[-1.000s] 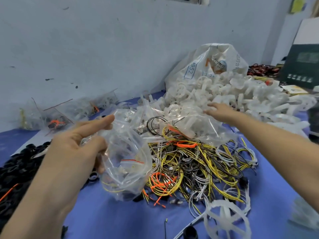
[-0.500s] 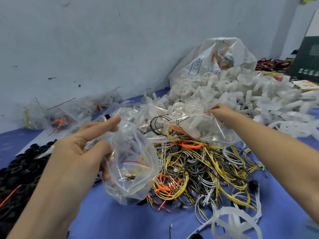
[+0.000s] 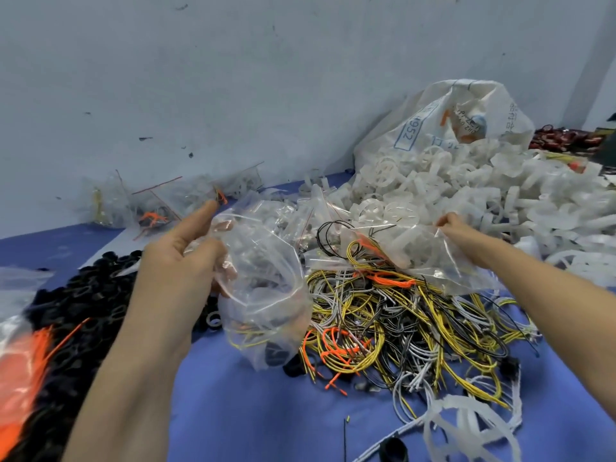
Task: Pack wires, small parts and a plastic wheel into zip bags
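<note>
My left hand (image 3: 180,261) grips a zip bag (image 3: 266,295) holding some wires. My right hand (image 3: 455,228) pinches a second bag (image 3: 416,255) over the wire pile (image 3: 416,328) between my hands; wheels (image 3: 483,195) heaped beyond it.

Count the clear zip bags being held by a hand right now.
2: one zip bag gripped by the left hand; another bag pinched by the right hand. More bags lie unheld.

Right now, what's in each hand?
Left hand: holds a clear zip bag.
Right hand: pinches another clear bag lying on the wires.
</note>
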### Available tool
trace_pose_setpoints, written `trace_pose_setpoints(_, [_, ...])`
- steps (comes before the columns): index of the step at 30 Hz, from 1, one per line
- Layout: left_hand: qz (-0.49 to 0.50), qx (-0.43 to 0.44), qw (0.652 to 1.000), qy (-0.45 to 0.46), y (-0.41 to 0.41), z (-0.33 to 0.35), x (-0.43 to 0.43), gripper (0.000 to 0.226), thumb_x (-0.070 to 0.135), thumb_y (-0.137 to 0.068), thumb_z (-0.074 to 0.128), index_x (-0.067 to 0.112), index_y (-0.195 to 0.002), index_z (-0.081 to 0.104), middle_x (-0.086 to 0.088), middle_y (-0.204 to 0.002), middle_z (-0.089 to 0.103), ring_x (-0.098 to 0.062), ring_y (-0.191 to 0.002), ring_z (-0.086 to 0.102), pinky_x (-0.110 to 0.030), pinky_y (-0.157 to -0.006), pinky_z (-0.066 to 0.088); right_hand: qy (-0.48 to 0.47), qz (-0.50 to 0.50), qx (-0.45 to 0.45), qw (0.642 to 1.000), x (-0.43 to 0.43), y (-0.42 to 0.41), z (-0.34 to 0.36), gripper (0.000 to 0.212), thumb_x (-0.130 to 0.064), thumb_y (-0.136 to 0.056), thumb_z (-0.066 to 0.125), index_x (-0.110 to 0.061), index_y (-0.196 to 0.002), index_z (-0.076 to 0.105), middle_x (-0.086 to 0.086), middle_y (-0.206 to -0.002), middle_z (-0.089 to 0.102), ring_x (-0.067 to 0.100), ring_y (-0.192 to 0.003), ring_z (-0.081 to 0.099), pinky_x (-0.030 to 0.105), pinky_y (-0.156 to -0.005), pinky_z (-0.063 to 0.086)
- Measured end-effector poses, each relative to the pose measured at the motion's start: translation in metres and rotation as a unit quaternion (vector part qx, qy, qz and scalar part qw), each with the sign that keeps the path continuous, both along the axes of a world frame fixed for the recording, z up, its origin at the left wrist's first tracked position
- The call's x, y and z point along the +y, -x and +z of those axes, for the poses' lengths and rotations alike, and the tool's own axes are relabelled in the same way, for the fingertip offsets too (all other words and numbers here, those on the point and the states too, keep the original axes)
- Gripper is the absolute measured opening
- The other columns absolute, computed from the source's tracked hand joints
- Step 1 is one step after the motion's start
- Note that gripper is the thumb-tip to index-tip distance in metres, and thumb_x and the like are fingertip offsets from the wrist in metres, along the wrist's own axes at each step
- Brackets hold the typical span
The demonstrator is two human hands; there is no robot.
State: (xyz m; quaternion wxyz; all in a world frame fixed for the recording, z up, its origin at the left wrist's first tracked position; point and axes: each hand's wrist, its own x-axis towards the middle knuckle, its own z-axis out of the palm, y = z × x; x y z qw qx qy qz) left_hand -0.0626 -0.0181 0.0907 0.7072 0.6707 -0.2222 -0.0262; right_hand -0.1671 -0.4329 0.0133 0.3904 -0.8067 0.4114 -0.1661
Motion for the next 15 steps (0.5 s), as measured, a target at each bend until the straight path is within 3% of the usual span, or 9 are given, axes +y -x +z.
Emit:
trace_pose_setpoints(2, [0.014, -0.011, 1.000, 0.002, -0.001, 0.000, 0.003, 0.058, -0.009, -0.086, 0.048, 0.038, -0.116, 0.065, 0.010, -0.111, 0.068, 0.002, -0.053, 0.059, -0.014, -0.055, 0.052, 0.013, -0.014, -0.039, 0.999, 0.004, -0.001, -0.005, 0.022, -0.013, -0.096, 0.047, -0.012, -0.117, 0.040, 0.013, -0.110, 0.046, 0.031, -0.098, 0.048, 0.043, -0.089, 0.042])
trace_pose_setpoints(7, [0.034, -0.042, 0.998, -0.034, -0.002, 0.005, 0.011, 0.048, -0.006, -0.089, 0.049, 0.031, -0.077, 0.077, 0.007, -0.072, 0.071, -0.004, -0.042, 0.049, -0.009, -0.051, 0.045, 0.128, -0.211, -0.105, 0.963, 0.011, -0.002, 0.010, 0.024, -0.031, -0.090, 0.052, -0.015, -0.103, 0.039, 0.013, -0.091, 0.054, 0.025, -0.066, 0.048, 0.032, -0.055, 0.037])
trace_pose_setpoints(10, [0.021, -0.067, 0.995, -0.067, 0.003, 0.007, 0.012, 0.044, 0.000, -0.092, 0.052, 0.034, -0.077, 0.078, 0.006, -0.056, 0.065, -0.006, -0.037, 0.046, -0.010, -0.046, 0.042, 0.045, -0.280, -0.229, 0.931, 0.023, -0.004, 0.041, 0.035, -0.037, -0.083, 0.055, -0.016, -0.109, 0.043, 0.014, -0.107, 0.061, 0.030, -0.084, 0.060, 0.041, -0.068, 0.050])
trace_pose_setpoints(12, [-0.009, -0.075, 0.993, -0.088, 0.008, 0.009, 0.011, 0.041, 0.002, -0.091, 0.055, 0.036, -0.087, 0.077, 0.003, -0.045, 0.056, -0.005, -0.037, 0.045, -0.010, -0.044, 0.039, 0.003, -0.267, -0.338, 0.903, 0.042, -0.006, 0.066, 0.031, -0.036, -0.084, 0.055, -0.019, -0.106, 0.041, 0.013, -0.108, 0.062, 0.027, -0.079, 0.059, 0.036, -0.060, 0.053])
trace_pose_setpoints(14, [-0.046, -0.080, 0.989, -0.114, 0.015, 0.010, 0.008, 0.044, 0.000, -0.090, 0.055, 0.039, -0.099, 0.073, 0.003, -0.043, 0.053, -0.005, -0.037, 0.043, -0.011, -0.042, 0.036, -0.057, -0.185, -0.427, 0.883, 0.077, -0.011, 0.092, 0.027, -0.034, -0.088, 0.055, -0.018, -0.106, 0.042, 0.008, -0.090, 0.060, 0.017, -0.063, 0.054, 0.021, -0.041, 0.045])
trace_pose_setpoints(15, [-0.062, -0.082, 0.987, -0.123, 0.019, 0.011, 0.006, 0.047, -0.002, -0.089, 0.054, 0.038, -0.104, 0.072, 0.004, -0.045, 0.053, -0.005, -0.036, 0.042, -0.011, -0.041, 0.036, -0.099, -0.128, -0.448, 0.879, 0.102, -0.012, 0.104, 0.026, -0.034, -0.089, 0.055, -0.017, -0.107, 0.045, 0.005, -0.080, 0.058, 0.014, -0.057, 0.054, 0.018, -0.040, 0.043])
